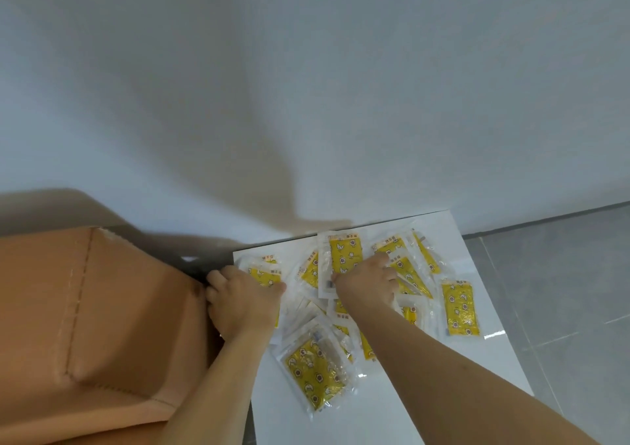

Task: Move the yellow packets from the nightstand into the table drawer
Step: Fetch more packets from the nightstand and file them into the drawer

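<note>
two bare forearms reach out over the white nightstand (392,420), where the yellow packets (315,373) lie scattered, many overlapping. the left hand (240,303), at the nightstand's left edge, presses loosely curled fingers on a packet. the right hand (366,282), near the back edge, pinches another. no drawer shows, so i judge the job barely begun: nearly all packets remain.

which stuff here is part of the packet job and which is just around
Part of the job:
yellow packets, scattered and overlapping
white nightstand under them
left hand and right hand, both down on the packets

Just around:
tan upholstered furniture at left
white wall
grey tiled floor

The drawer is not in view.
</note>
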Action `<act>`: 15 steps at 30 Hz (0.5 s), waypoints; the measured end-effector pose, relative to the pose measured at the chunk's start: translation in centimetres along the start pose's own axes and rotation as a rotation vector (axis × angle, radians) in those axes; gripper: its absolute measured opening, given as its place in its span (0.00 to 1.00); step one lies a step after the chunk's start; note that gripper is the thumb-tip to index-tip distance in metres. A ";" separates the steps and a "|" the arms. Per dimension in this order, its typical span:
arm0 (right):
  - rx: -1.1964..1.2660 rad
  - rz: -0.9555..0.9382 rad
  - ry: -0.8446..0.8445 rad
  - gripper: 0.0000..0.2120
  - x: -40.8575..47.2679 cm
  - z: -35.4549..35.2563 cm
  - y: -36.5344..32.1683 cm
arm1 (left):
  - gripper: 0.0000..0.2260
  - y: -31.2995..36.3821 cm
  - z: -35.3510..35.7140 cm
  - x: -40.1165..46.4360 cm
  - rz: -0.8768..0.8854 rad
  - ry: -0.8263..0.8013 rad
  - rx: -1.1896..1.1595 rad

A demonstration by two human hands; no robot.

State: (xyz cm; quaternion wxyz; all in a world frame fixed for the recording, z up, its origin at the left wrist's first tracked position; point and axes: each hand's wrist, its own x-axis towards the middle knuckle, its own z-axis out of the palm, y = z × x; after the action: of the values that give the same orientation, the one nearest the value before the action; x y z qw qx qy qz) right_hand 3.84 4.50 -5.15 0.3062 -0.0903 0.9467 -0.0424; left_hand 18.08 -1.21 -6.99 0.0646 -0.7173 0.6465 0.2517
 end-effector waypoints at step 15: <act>0.410 -0.078 -0.093 0.13 1.0 -2.5 1.2 | 0.09 0.4 -0.7 1.2 0.097 -0.161 -0.091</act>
State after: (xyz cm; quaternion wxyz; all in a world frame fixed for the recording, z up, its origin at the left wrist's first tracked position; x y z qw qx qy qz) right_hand 1.38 5.58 -3.81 0.3595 -0.0646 0.8989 -0.2419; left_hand 17.97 -2.64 -6.83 0.0714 -0.6648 0.6612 0.3403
